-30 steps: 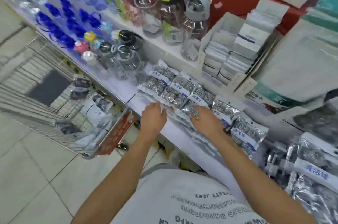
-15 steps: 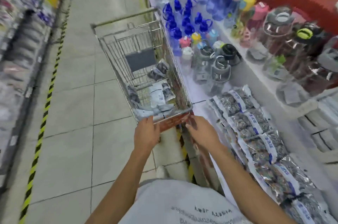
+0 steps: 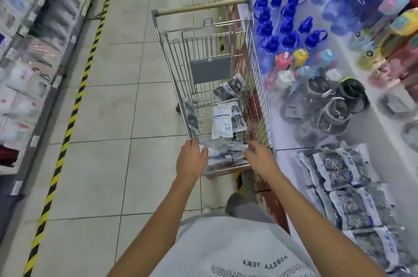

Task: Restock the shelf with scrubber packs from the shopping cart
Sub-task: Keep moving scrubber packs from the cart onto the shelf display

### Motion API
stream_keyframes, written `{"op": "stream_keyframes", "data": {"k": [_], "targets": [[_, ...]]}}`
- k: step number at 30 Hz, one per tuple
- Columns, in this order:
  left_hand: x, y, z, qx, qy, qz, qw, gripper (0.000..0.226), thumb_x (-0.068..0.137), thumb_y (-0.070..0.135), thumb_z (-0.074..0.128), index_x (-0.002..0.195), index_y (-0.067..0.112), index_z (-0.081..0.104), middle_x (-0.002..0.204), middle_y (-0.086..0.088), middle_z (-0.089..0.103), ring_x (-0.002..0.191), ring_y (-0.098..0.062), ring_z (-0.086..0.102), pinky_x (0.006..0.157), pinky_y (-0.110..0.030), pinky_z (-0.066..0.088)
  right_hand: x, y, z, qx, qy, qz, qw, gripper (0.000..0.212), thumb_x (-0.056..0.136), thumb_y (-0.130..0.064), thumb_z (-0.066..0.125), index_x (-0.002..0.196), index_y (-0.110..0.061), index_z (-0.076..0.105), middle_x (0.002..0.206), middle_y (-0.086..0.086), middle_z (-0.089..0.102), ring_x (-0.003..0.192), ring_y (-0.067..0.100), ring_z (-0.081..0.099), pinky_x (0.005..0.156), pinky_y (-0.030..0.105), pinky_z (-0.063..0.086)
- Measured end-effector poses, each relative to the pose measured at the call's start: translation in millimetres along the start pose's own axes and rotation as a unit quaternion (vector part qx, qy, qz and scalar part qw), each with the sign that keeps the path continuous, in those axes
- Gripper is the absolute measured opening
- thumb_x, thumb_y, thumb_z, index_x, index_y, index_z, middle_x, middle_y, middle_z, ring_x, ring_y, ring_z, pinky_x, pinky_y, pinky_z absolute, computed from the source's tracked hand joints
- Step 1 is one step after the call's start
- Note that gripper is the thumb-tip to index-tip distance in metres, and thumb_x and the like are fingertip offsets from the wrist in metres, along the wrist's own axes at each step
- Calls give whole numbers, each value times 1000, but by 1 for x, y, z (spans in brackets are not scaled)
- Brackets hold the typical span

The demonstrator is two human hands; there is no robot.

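Both arms stretched over the near end of the shopping cart (image 3: 260, 86). Left hand (image 3: 191, 159) with fingers relaxed and open, resting at a scrubber pack (image 3: 224, 152) lying against the cart's near wall; right hand (image 3: 260, 157) likewise open, fingertips just at the same pack, blurred. More scrubber packs (image 3: 222, 121) loose on the cart floor, one propped at the far end. Packs already laid in rows on the shelf (image 3: 294, 145) to the right, near blue-capped bottles (image 3: 287, 25).
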State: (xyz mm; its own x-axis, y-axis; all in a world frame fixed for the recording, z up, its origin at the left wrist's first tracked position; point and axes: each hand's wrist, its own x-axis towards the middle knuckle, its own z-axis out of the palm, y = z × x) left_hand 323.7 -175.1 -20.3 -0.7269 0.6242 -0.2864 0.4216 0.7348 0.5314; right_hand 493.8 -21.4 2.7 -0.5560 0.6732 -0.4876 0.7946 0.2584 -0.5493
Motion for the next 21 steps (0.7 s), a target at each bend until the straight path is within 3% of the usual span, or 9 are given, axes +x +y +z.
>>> {"op": "stream_keyframes", "data": {"k": [5,8,10,13,14,18,21], "targets": [[66,8,10,6,-28,-18,999,51,106,39,48,146,7,48,137,-16,56,126,-33,53,99,-41,46,78,-5,-7,-47,-33,31,998,49,102,-33,55,144,-7,50,136,14,62,118,30,62,94,39,49],[110,14,20,11,-39,-33,999,51,106,41,48,144,7,49,134,-15,58,125,-33,54,97,-42,49,135,-4,-12,-38,-58,48,996,53,101,-36,58,145,-10,49,114,14,71,82,23,67,77,37,56],[138,18,25,10,-54,-54,997,52,106,41,48,145,6,49,137,-16,58,127,-33,53,100,-42,47,174,6,-13,-19,-78,68,994,53,100,-40,59,144,-12,49,112,10,70,71,18,64,75,43,60],[184,20,37,18,-67,-83,994,47,106,37,49,139,4,52,135,-17,59,123,-34,54,98,-43,48,236,19,-13,4,-83,98,992,67,92,-58,58,145,-18,46,138,10,60,86,17,63,87,49,59],[200,19,42,21,-71,-97,993,46,105,37,49,137,4,52,133,-18,58,122,-34,55,97,-44,50,252,20,-13,0,-89,107,990,68,91,-57,58,146,-18,46,138,12,60,88,19,65,90,51,59],[261,1,71,22,-85,-137,987,50,104,37,51,140,2,49,138,-21,53,126,-37,52,102,-48,49,301,15,-6,-17,-120,147,982,51,98,-36,58,144,-18,47,120,13,68,76,24,67,76,38,57],[302,-23,96,8,-77,-170,982,47,102,36,57,135,2,52,132,-21,54,123,-38,52,103,-48,48,344,22,11,-39,-135,174,975,61,99,-39,55,154,-21,36,141,11,59,117,32,62,101,42,46]]}}
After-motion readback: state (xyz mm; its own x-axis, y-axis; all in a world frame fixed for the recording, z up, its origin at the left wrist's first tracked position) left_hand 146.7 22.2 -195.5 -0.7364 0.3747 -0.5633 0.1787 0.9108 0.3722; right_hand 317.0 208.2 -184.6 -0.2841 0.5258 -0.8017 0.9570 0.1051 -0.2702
